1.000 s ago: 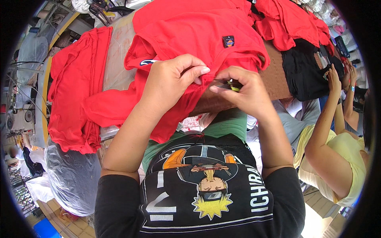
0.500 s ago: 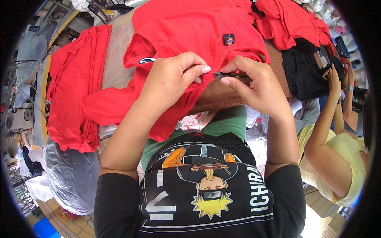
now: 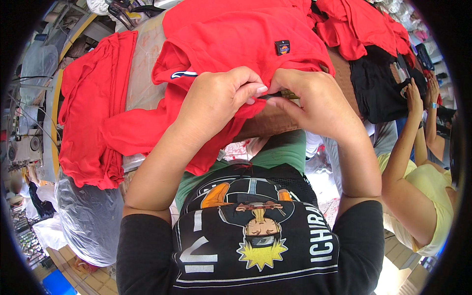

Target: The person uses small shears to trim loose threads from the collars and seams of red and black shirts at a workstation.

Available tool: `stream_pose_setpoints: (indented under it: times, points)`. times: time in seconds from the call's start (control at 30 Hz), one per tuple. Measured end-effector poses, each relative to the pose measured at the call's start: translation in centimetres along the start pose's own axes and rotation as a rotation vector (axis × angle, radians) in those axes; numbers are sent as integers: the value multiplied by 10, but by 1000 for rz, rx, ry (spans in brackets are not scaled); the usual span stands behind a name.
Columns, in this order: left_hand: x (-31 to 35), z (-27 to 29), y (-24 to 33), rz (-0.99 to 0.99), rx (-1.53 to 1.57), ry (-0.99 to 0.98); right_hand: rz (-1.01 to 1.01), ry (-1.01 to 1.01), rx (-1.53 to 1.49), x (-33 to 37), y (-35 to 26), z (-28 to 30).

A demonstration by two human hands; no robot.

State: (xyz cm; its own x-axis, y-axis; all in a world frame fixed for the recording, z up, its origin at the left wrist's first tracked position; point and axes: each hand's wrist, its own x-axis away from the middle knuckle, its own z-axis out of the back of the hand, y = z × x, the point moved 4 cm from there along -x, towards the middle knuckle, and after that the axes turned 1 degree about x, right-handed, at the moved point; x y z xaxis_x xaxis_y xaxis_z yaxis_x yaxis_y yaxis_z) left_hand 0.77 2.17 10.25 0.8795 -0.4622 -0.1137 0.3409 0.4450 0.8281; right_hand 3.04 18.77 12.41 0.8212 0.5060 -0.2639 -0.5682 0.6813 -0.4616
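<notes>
Hands (image 3: 216, 98) (image 3: 317, 96) now closer together than before

I count two hands of my own, left hand (image 3: 216, 96) and right hand (image 3: 314, 96), and one small dark tool (image 3: 276, 95). I see one dark label (image 3: 282, 47), one red pile (image 3: 96, 108) at my left, one black pile (image 3: 376, 93), one person in yellow (image 3: 418, 201).

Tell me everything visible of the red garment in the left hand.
The red garment looks like soft knit cloth, creased, spread over the brown-covered table, part hanging past the near edge. It bears a small black label with a coloured mark; a navy-and-white patch shows farther left. The left hand pinches its edge. The right hand holds a dark tool close by; whether it touches is unclear.
</notes>
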Motion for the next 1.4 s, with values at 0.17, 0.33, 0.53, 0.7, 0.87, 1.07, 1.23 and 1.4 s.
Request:
stream_pose_setpoints:
  times: [0.17,0.33,0.53,0.7,0.87,1.07,1.23,1.4]
  points:
    - [27,44,43,-614,158,-58,-24,19,84,9,6,46]
    - [40,72,41,-579,152,-108,-48,43,-209,29,16,48]
    - [35,6,7,-329,-481,137,-81,12,-260,11,22,-40]
    - [32,-7,-9,-246,-496,132,-115,64,-343,12,20,-38]
    - [26,-1,-12,-307,-341,182,-101,98,-324,13,21,-34]
    - [24,7,-19,41,-34,15,-131,137,-369,13,25,-36]
    - [23,7,-22,49,70,68,-177,104,-399,11,23,-36]
    - [19,3,-22,79,259,51,-165,85,-416,10,22,-36]
